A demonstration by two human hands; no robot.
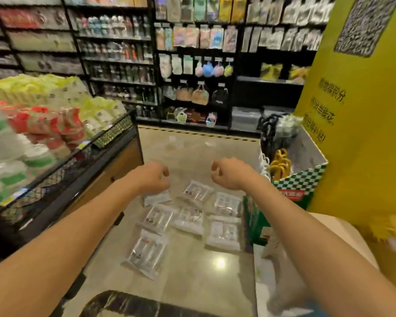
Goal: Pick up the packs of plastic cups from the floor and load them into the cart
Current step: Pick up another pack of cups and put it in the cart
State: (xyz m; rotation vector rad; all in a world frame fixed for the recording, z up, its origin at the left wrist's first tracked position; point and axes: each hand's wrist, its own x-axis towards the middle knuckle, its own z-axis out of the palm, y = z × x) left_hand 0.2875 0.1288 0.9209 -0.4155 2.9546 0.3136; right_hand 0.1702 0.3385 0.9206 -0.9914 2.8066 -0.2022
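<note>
Several clear packs of plastic cups (146,252) lie flat on the shiny floor in a loose cluster, one of them at the far side (197,191) and another at the right (224,233). Both my arms reach out above them. My left hand (153,177) hovers over the far-left pack with its fingers loosely curled downward and nothing in them. My right hand (226,172) hangs above the far-right packs, its fingers also curled and holding nothing. I cannot make out a cart for certain.
A black mesh display bin (82,156) full of packaged goods stands close on the left. A green checkered box (297,181) and a yellow pillar (357,133) crowd the right. Stocked shelves (192,65) close the aisle ahead. A dark rounded object (124,303) sits at the bottom edge.
</note>
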